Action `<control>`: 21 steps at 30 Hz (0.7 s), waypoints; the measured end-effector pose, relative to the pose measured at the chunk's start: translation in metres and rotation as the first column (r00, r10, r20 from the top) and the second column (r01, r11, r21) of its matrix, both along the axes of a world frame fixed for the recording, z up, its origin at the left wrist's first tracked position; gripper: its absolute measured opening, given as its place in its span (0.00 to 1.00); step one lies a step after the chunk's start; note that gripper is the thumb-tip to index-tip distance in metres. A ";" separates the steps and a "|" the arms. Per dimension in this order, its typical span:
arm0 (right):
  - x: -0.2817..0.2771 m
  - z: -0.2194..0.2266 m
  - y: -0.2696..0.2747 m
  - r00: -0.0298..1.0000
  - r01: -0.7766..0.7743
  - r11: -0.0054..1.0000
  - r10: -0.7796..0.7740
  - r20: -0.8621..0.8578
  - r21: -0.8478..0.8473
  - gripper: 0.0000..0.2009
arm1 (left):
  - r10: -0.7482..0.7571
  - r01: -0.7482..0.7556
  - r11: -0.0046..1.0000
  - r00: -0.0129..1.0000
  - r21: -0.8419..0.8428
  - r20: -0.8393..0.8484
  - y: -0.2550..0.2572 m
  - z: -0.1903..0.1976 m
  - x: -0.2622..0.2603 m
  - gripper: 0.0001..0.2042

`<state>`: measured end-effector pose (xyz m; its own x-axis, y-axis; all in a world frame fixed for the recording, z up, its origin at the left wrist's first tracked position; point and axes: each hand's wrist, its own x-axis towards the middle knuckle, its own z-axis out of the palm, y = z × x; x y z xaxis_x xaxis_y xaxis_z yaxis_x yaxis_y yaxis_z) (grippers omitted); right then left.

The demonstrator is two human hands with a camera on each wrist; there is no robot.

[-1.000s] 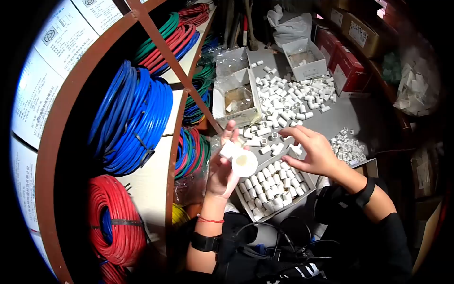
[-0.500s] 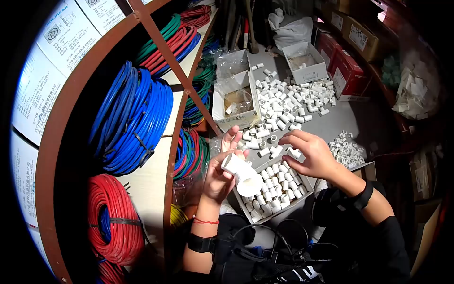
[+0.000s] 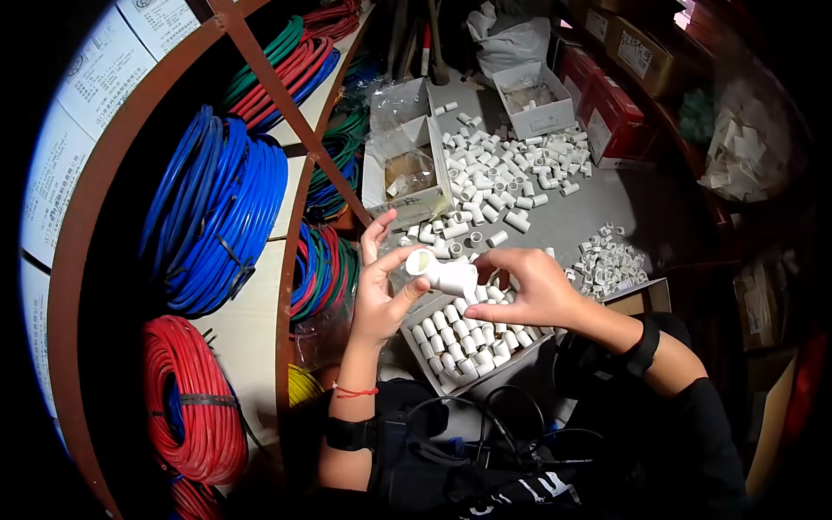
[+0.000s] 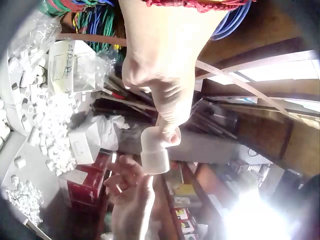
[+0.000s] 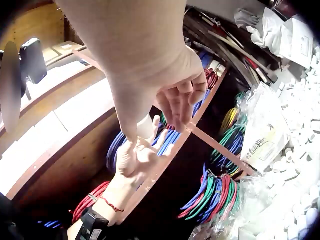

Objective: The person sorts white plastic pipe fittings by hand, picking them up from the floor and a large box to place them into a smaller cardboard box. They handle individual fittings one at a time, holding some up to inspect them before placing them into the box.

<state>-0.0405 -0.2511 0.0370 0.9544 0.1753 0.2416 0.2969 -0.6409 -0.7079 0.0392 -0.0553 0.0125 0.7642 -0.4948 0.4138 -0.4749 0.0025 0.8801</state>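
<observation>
A white pipe elbow (image 3: 451, 277) is pinched between the thumb and forefinger of my left hand (image 3: 380, 295), one round opening turned up toward the head camera. The other left fingers stand off it. My right hand (image 3: 539, 290) is at the elbow's other end, thumb and fingers spread around that side with a loose bend. In the left wrist view the right thumb tip comes close to the elbow's (image 4: 156, 157) lower rim. Below both hands is a cardboard box (image 3: 503, 370) with white cylindrical pipe fittings (image 3: 464, 347) standing in rows.
Loose white fittings (image 3: 485, 173) lie heaped beyond the hands, with smaller ones (image 3: 611, 260) at the right. Open white boxes (image 3: 542, 120) stand around the heap. Shelves with blue coils (image 3: 217, 217) and red coils (image 3: 195, 399) flank the left. A red carton (image 3: 620, 121) sits far right.
The left hand has turned the elbow, so its opening faces up at the left. My right hand has moved left and down to the elbow. The head view has shifted slightly.
</observation>
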 end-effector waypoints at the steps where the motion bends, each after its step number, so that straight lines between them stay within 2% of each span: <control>1: 0.000 -0.003 0.000 1.000 0.004 0.999 -0.003 -0.025 0.045 0.22 | 0.023 -0.026 0.998 0.998 0.057 0.058 0.000 0.000 0.000 0.20; 2: 0.001 -0.005 0.001 0.999 0.008 0.996 -0.003 -0.049 0.091 0.22 | 0.043 -0.056 0.992 0.992 0.112 0.118 0.000 0.000 0.000 0.19; 3: 0.002 -0.005 0.002 0.999 -0.014 0.990 0.021 -0.050 0.142 0.21 | 0.066 -0.080 0.987 0.993 0.143 0.096 -0.001 0.001 -0.003 0.17; 6: 0.003 -0.010 0.004 0.972 0.045 0.945 0.033 -0.232 0.323 0.19 | 0.027 -0.052 0.980 0.991 0.190 0.134 -0.002 0.001 -0.004 0.19; 7: 0.003 -0.011 0.005 0.958 0.078 0.946 0.016 -0.287 0.314 0.17 | 0.037 -0.077 0.976 0.981 0.203 0.192 -0.003 0.000 -0.003 0.16; 11: 0.006 -0.025 0.004 0.874 0.168 0.823 0.130 -0.469 0.542 0.14 | 0.066 -0.102 0.968 0.985 0.230 0.157 -0.004 0.004 -0.009 0.16; 12: 0.006 -0.025 0.003 0.840 0.185 0.791 0.181 -0.511 0.584 0.13 | 0.063 -0.112 0.961 0.979 0.254 0.195 -0.004 0.004 -0.009 0.16; 14: 0.005 -0.015 0.004 0.788 0.224 0.792 0.196 -0.584 0.568 0.12 | 0.053 -0.136 0.945 0.961 0.297 0.271 -0.005 0.005 -0.008 0.17; 15: 0.005 -0.017 0.003 0.814 0.231 0.774 0.179 -0.553 0.590 0.12 | 0.054 -0.156 0.933 0.952 0.324 0.303 -0.005 0.009 -0.010 0.18; 17: 0.006 -0.027 0.001 0.862 0.240 0.735 0.139 -0.488 0.634 0.13 | 0.115 -0.194 0.953 0.943 0.235 0.312 -0.009 0.016 -0.014 0.18; 18: 0.007 -0.028 0.000 0.927 0.222 0.735 0.046 -0.373 0.641 0.14 | 0.146 -0.213 0.958 0.938 0.190 0.316 -0.010 0.019 -0.015 0.18; 19: 0.007 -0.023 -0.002 0.967 0.186 0.814 -0.053 -0.249 0.550 0.14 | 0.188 -0.256 0.955 0.912 0.147 0.366 -0.012 0.021 -0.015 0.20; 21: 0.003 -0.005 -0.007 0.975 0.171 0.929 -0.209 0.082 0.328 0.15 | 0.156 -0.258 0.929 0.923 0.267 0.352 0.001 0.010 -0.003 0.19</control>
